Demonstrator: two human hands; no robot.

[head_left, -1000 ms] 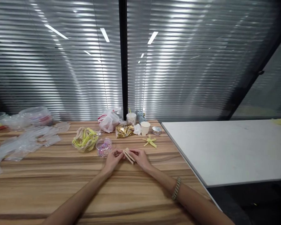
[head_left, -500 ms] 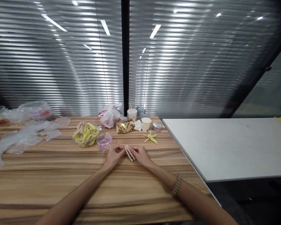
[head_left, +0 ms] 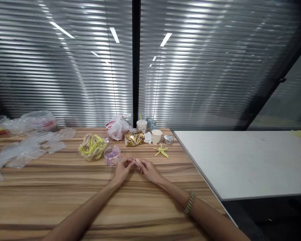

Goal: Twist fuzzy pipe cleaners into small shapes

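Note:
Just above the wood-grain table, my two hands meet at the fingertips. My right hand (head_left: 149, 170) is closed around a folded beige fuzzy stem, like a thick pipe cleaner (head_left: 138, 162), and its fingers cover most of it. Thumb and forefinger of my left hand (head_left: 122, 169) pinch together at the stem's near end; whatever is between them is too small to make out. Left of that hand stands a clear round tub (head_left: 112, 156) of small pink and purple bands. A yellow star-shaped piece of fuzzy stems (head_left: 161, 151) lies beyond my right hand.
A clear bowl (head_left: 92, 147) holds yellow and beige fuzzy stems. Behind my hands are a gold packet (head_left: 134, 139), a white plastic bag (head_left: 117, 127), paper cups (head_left: 157, 136) and a silver tin (head_left: 168, 139). Clear plastic bags (head_left: 27, 147) spread left; a white table (head_left: 251, 160) adjoins right.
The folded beige pipe cleaner, which showed two legs hanging toward me, is now mostly hidden in my right fingers. My left fingertips have drawn closer to it. The view has tilted up slightly.

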